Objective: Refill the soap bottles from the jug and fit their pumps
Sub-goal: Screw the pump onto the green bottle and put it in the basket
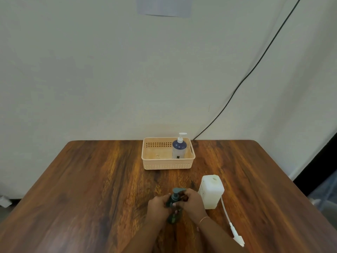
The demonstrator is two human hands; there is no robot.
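Note:
A dark green soap bottle stands on the wooden table near its front edge, with a teal pump on top. My left hand grips the bottle's body. My right hand holds the bottle's neck at the pump collar. A white jug stands just right of my hands, its top hole uncovered. A loose white pump with a long tube lies on the table behind my right wrist. A blue-topped bottle with a white pump stands in a beige basket farther back.
The basket sits near the table's far edge by the pale wall. A black cable runs down the wall to behind the table. The table's right edge drops off beside a dark area.

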